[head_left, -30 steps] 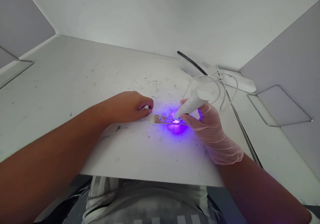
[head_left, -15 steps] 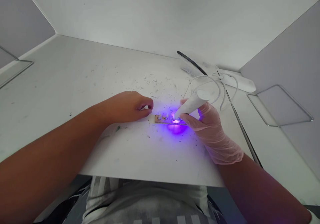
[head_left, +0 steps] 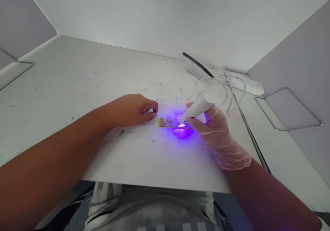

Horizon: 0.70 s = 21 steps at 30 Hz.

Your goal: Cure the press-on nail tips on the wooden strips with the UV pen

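Note:
My right hand [head_left: 215,131], in a thin pale pink glove, grips a white handheld UV lamp [head_left: 198,106]. The lamp leans down to the left, and violet light spreads from its lower end. Under that glow lies a narrow tan strip [head_left: 162,122] with small shiny pieces along it; its right part is hidden by the lamp and glove. My bare left hand [head_left: 131,110] rests on the table just left of the strip. Its fingers are curled, with a small gap showing between thumb and forefinger, and I see nothing held there.
Dark specks and scraps litter the white table [head_left: 77,66]. A white cable [head_left: 227,90] loops behind the lamp toward a long white device [head_left: 243,82] at the back right. A dark curved bar [head_left: 198,65] stands near the back wall. Metal wire frames [head_left: 288,109] flank both sides.

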Each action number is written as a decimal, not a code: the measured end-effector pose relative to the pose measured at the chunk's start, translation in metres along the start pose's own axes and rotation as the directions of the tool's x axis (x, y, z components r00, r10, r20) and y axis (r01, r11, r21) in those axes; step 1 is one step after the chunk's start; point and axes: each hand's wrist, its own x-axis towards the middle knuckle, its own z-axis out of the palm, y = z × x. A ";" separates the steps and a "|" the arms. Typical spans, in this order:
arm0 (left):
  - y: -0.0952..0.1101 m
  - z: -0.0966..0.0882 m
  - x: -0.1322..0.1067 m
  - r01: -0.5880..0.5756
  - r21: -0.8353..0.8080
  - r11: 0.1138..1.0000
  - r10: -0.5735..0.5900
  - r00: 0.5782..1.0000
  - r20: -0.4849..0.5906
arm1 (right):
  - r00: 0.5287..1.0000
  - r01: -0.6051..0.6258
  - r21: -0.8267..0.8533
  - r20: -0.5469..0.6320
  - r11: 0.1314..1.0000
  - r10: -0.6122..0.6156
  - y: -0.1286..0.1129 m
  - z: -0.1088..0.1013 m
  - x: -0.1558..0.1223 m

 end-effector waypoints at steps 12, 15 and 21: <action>0.000 0.000 0.000 0.002 0.006 1.000 -0.002 1.000 -0.003 | 1.000 -0.026 -0.004 0.004 1.000 0.026 -0.001 0.000 0.001; 0.000 0.000 0.000 0.003 0.008 1.000 -0.003 1.000 -0.001 | 1.000 -0.026 -0.011 0.002 1.000 0.026 -0.002 0.000 0.001; 0.002 -0.001 0.000 0.004 0.012 1.000 -0.004 1.000 -0.001 | 1.000 -0.026 -0.003 0.005 1.000 0.026 -0.003 0.000 0.001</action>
